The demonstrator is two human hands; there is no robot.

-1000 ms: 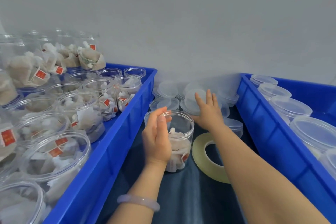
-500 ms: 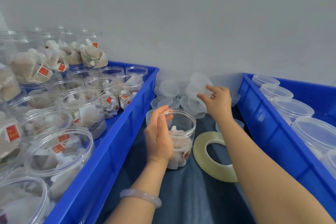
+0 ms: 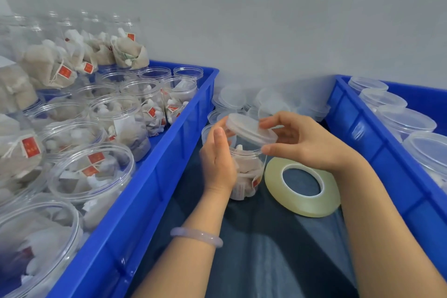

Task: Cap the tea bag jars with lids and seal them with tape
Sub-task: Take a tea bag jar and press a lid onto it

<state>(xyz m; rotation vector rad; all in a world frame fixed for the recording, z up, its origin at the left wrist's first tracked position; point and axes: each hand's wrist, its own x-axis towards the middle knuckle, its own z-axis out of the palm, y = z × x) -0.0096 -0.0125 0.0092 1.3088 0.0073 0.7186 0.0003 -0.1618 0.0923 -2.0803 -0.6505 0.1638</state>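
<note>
Grey wall (image 3: pixel 266 19) fills the top of the head view, plain and bare. Below it a dark blue cloth (image 3: pixel 266 249) covers the work surface, running as a strip between two blue crates.

The left crate (image 3: pixel 169 164) holds many open jars (image 3: pixel 92 171) of tea bags with red tags, some stacked high at the back. The right crate (image 3: pixel 358 133) holds a row of capped jars (image 3: pixel 406 121). Against the wall between the crates lies a heap of loose lids (image 3: pixel 232 99), clear and shallow.

On the cloth in the middle stands one clear jar (image 3: pixel 244 176), upright, with tea bags inside. The left hand (image 3: pixel 217 162) grips its side, fingers curled round the far wall and the thumb raised near the rim. A pale bracelet (image 3: pixel 196 237) sits on that wrist. The right hand (image 3: pixel 302 142) pinches a clear lid (image 3: pixel 249 128) by its right edge, thumb beneath and fingertips on top. That lid sits tilted over the mouth of the jar, its left side higher than its right; whether it is pressed on anywhere cannot be told.

Just to the right of the jar a tape roll (image 3: pixel 302 188) lies flat on the cloth, yellowish and wide, partly under the right wrist.
</note>
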